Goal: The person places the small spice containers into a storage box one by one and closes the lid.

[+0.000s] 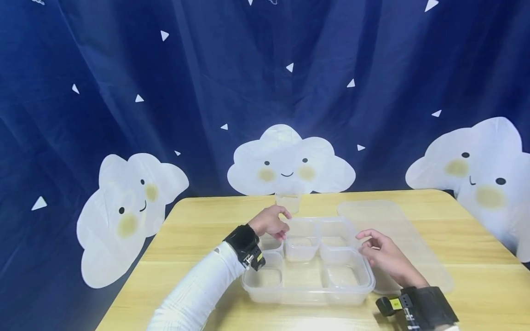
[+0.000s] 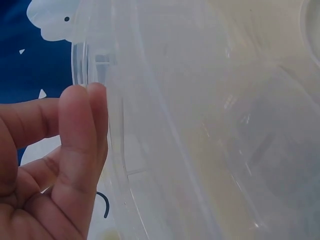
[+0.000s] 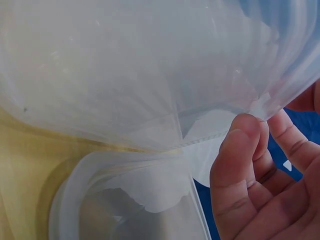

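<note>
A: Nearest?

B: Box [image 1: 306,296] on table [image 1: 198,220], five cups [image 1: 301,253] inside, gap front-middle; a tilt could slide the front two into it.

A: Hands?

B: Right hand [image 1: 385,255] by the right wall, left hand [image 1: 269,221] over the rear left. Both loosely bent, no grip visible; contact unclear.

A: Beyond?

B: Lid [image 1: 397,230] flat at right; far cup [image 1: 288,203] behind the box, near left fingertips. Careless reach could topple it.

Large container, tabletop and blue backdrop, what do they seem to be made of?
Large container: translucent, slightly glossy, probably plastic; yellow shows through.
Tabletop: smooth, wood or wood-look laminate; pale grain.
Blue backdrop: probably fabric, faint sheen; it hangs in folds.
</note>
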Action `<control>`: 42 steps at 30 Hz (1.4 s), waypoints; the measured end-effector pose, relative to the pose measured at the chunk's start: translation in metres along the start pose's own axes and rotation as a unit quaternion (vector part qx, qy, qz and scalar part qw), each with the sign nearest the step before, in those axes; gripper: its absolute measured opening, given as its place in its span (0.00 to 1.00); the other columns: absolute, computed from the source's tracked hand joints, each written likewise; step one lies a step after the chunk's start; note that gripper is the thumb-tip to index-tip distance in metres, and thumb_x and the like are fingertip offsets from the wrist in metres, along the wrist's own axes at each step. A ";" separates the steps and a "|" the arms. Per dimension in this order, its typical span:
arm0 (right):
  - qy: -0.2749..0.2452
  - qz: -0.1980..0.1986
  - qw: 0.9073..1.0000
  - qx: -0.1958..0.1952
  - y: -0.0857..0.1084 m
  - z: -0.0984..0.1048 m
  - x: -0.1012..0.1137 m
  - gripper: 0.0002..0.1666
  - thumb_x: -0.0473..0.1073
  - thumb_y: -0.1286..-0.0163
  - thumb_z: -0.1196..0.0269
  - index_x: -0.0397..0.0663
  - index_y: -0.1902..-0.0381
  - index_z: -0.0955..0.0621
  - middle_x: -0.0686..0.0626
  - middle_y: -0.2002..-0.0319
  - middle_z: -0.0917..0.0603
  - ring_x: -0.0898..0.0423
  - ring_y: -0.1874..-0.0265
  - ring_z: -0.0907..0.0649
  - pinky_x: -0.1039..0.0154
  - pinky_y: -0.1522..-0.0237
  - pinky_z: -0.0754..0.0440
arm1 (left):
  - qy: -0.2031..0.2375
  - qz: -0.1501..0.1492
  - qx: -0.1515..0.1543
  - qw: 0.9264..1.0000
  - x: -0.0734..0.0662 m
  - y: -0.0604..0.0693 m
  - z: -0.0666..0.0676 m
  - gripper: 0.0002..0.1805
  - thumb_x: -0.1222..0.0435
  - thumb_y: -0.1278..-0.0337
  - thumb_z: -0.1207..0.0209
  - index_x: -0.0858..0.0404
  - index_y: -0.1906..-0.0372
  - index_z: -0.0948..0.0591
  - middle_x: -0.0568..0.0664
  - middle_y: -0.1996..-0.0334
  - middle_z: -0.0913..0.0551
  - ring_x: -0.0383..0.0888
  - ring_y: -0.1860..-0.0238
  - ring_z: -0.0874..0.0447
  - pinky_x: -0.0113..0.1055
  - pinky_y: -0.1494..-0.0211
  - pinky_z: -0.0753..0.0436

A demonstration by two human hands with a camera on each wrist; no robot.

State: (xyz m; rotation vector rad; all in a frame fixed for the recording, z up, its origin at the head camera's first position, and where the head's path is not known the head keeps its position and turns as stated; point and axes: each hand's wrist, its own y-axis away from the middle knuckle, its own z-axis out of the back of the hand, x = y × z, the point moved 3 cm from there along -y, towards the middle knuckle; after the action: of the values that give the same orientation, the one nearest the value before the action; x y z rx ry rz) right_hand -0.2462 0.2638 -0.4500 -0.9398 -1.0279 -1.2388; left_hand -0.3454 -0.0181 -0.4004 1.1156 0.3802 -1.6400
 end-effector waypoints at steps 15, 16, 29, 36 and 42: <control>0.001 0.006 1.000 -0.004 -0.001 0.004 0.000 0.21 0.29 0.36 0.43 0.30 0.45 0.31 0.43 0.66 0.25 0.55 0.70 0.24 0.64 0.74 0.19 | -0.042 0.003 -0.012 0.999 -0.006 -0.004 -0.002 0.17 0.78 0.46 0.39 0.68 0.49 0.23 0.57 0.80 0.18 0.44 0.82 0.20 0.37 0.72 0.13; 0.002 0.005 1.000 -0.006 -0.001 0.004 0.000 0.21 0.29 0.36 0.43 0.30 0.45 0.31 0.43 0.67 0.25 0.55 0.70 0.24 0.64 0.74 0.20 | -0.042 0.001 -0.013 0.999 -0.006 -0.005 -0.002 0.17 0.78 0.46 0.39 0.68 0.50 0.23 0.57 0.80 0.18 0.44 0.82 0.20 0.37 0.72 0.13; -0.004 -0.015 1.000 0.007 -0.003 -0.010 0.000 0.22 0.29 0.36 0.44 0.31 0.44 0.31 0.43 0.67 0.25 0.53 0.70 0.23 0.63 0.72 0.19 | -0.066 0.010 -0.044 0.997 0.009 0.003 0.003 0.15 0.78 0.48 0.39 0.66 0.55 0.25 0.57 0.81 0.18 0.44 0.83 0.19 0.40 0.70 0.13; 0.003 -0.016 1.000 -0.003 -0.001 -0.002 0.001 0.21 0.29 0.36 0.45 0.31 0.44 0.31 0.43 0.66 0.25 0.53 0.68 0.23 0.62 0.71 0.18 | -0.084 0.006 -0.041 0.996 -0.003 -0.001 0.001 0.15 0.78 0.49 0.38 0.65 0.56 0.25 0.56 0.81 0.18 0.43 0.83 0.19 0.38 0.72 0.13; 0.011 -0.006 1.000 -0.002 -0.001 0.000 0.002 0.21 0.30 0.35 0.45 0.31 0.44 0.31 0.42 0.66 0.25 0.55 0.70 0.24 0.64 0.73 0.20 | -0.103 -0.004 -0.047 0.994 -0.003 -0.002 0.000 0.15 0.77 0.51 0.37 0.65 0.57 0.25 0.54 0.82 0.18 0.43 0.83 0.17 0.36 0.71 0.13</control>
State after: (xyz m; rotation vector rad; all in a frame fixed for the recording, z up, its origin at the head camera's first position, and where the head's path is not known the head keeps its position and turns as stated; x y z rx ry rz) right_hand -0.2470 0.2631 -0.4484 -0.9212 -1.0153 -1.2593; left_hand -0.3471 -0.0160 -0.3983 0.8676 0.3242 -1.7088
